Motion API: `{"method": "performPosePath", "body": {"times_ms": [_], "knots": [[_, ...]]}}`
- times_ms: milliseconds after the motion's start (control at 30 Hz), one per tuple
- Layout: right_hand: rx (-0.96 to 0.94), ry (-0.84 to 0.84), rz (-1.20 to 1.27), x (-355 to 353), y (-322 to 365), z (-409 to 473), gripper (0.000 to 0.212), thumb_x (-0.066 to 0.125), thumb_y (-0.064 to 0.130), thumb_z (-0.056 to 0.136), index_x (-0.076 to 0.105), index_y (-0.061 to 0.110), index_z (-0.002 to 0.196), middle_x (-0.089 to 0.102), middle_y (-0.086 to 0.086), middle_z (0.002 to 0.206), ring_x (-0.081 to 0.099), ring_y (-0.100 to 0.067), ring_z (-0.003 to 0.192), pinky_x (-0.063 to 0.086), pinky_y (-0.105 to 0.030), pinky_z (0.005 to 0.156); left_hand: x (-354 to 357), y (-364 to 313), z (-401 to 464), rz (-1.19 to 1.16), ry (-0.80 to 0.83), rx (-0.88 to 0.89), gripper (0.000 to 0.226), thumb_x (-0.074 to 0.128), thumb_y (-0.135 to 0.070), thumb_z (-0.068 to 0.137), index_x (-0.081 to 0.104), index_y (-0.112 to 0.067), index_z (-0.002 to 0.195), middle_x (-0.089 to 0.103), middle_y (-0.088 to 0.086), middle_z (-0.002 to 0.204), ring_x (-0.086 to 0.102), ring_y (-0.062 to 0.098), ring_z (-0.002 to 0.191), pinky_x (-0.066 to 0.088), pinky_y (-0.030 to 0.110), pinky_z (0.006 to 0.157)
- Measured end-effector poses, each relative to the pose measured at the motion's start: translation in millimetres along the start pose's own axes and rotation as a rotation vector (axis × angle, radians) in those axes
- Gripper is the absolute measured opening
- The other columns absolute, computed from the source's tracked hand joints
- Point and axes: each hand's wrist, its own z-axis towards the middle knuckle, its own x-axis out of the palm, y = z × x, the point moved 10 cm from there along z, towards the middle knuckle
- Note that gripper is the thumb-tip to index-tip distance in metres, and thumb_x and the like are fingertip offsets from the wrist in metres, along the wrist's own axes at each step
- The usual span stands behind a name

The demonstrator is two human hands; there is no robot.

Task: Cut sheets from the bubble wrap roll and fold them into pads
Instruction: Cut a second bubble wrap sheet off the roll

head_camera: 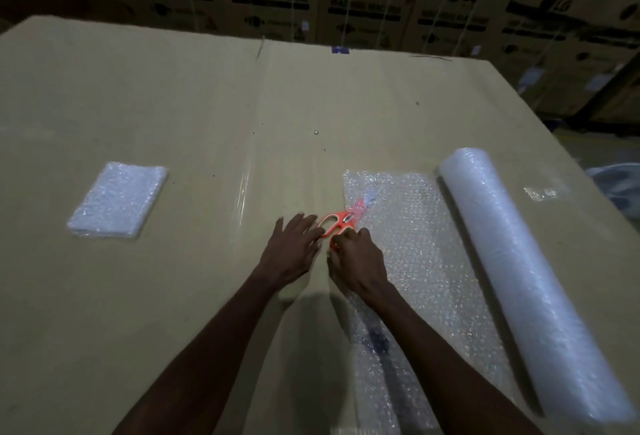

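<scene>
A bubble wrap roll [530,282] lies at the right of the cardboard work surface [173,105], with a sheet [415,261] unrolled from it toward the middle. Orange-handled scissors [337,221] lie at the sheet's left edge, their blades tucked under the wrap. My right hand [358,261] curls its fingers round the nearer scissor handle. My left hand [294,249] rests flat with straight fingers, its fingertips touching the farther handle. A folded bubble wrap pad [117,199] sits at the left.
Stacked cardboard cartons [346,2] line the far side beyond the surface's edge. A small scrap of wrap [542,192] lies right of the roll. A clear tape seam [247,178] runs down the surface's middle.
</scene>
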Motion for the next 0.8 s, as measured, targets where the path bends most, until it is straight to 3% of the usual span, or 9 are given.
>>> {"method": "performPosePath", "body": {"times_ms": [167, 333, 467, 533, 600, 633, 700, 733, 800], "knots": [[0.056, -0.058, 0.076, 5.1, 7.6, -7.4, 0.022, 0.056, 0.03, 0.096, 0.068, 0.013, 0.1, 0.068, -0.01, 0.101, 0.056, -0.035, 0.099, 0.047, -0.04, 0.07, -3.8, 12.6, -24.6, -0.067, -0.043, 0.05, 0.038, 0.041, -0.037, 0.095, 0.065, -0.024, 0.122, 0.058, 0.006, 0.136, 0.051, 0.029, 0.127, 0.041, 0.054, 0.101], [0.285, 0.015, 0.075, 13.3, 16.7, -2.9, 0.045, 0.055, 0.052, 0.094, 0.065, 0.01, 0.107, 0.063, -0.01, 0.108, 0.054, -0.032, 0.11, 0.048, -0.041, 0.081, -7.7, 25.4, -70.0, -0.146, -0.113, 0.03, 0.038, 0.045, -0.033, 0.095, 0.067, -0.016, 0.121, 0.069, 0.003, 0.121, 0.06, 0.028, 0.117, 0.045, 0.047, 0.095], [0.333, 0.017, 0.115, 7.6, 24.3, 0.6, 0.037, 0.068, 0.035, 0.089, 0.058, 0.008, 0.112, 0.066, -0.013, 0.114, 0.059, -0.035, 0.113, 0.049, -0.04, 0.085, -18.5, 32.2, -98.4, -0.151, -0.187, -0.002, 0.035, 0.048, -0.025, 0.095, 0.066, -0.012, 0.123, 0.069, 0.004, 0.119, 0.059, 0.025, 0.116, 0.044, 0.041, 0.093], [0.416, 0.06, 0.188, 9.6, 16.9, 3.7, 0.043, 0.072, 0.032, 0.085, 0.056, 0.004, 0.113, 0.066, -0.017, 0.114, 0.062, -0.037, 0.109, 0.049, -0.038, 0.083, -22.5, 36.2, -108.6, -0.129, -0.213, -0.009, 0.034, 0.049, -0.024, 0.096, 0.064, -0.012, 0.125, 0.067, 0.004, 0.121, 0.057, 0.025, 0.118, 0.043, 0.042, 0.095], [0.531, 0.157, 0.418, 16.4, 8.1, 0.5, 0.048, 0.077, 0.039, 0.071, 0.063, 0.003, 0.1, 0.068, -0.017, 0.096, 0.067, -0.032, 0.089, 0.048, -0.031, 0.069, -26.4, 37.9, -116.4, -0.108, -0.236, -0.018, 0.035, 0.05, -0.024, 0.096, 0.064, -0.011, 0.125, 0.067, 0.004, 0.12, 0.057, 0.026, 0.118, 0.043, 0.043, 0.096], [0.566, 0.203, 0.622, 20.9, 9.5, -3.4, 0.039, 0.077, 0.036, 0.069, 0.066, 0.004, 0.089, 0.066, -0.016, 0.085, 0.065, -0.028, 0.073, 0.048, -0.028, 0.061, -28.9, 38.6, -119.8, -0.099, -0.253, -0.028, 0.035, 0.05, -0.024, 0.095, 0.065, -0.011, 0.124, 0.068, 0.004, 0.12, 0.058, 0.027, 0.118, 0.044, 0.044, 0.096], [0.644, 0.303, 1.119, 32.4, 24.8, -21.4, 0.012, 0.07, 0.011, 0.076, 0.067, 0.0, 0.081, 0.061, -0.021, 0.079, 0.056, -0.021, 0.052, 0.049, -0.026, 0.049, -38.0, 39.3, -125.7, -0.09, -0.306, -0.071, 0.037, 0.05, -0.026, 0.093, 0.066, -0.011, 0.123, 0.069, 0.004, 0.119, 0.059, 0.027, 0.116, 0.042, 0.043, 0.099], [0.652, 0.327, 1.327, 31.0, 34.0, -32.0, 0.007, 0.065, 0.0, 0.079, 0.067, -0.005, 0.084, 0.06, -0.024, 0.081, 0.056, -0.021, 0.052, 0.051, -0.026, 0.047, -43.1, 38.5, -128.6, -0.092, -0.339, -0.092, 0.037, 0.049, -0.026, 0.093, 0.067, -0.011, 0.122, 0.069, 0.005, 0.118, 0.059, 0.027, 0.116, 0.04, 0.041, 0.101], [0.596, 0.36, 1.645, 22.2, 46.5, -50.2, 0.019, 0.058, -0.007, 0.086, 0.065, -0.009, 0.103, 0.065, -0.026, 0.09, 0.066, -0.026, 0.065, 0.059, -0.029, 0.057, -53.2, 31.7, -133.1, -0.116, -0.411, -0.105, 0.034, 0.051, -0.023, 0.093, 0.068, -0.011, 0.12, 0.07, 0.005, 0.117, 0.059, 0.025, 0.115, 0.038, 0.037, 0.103]]}}
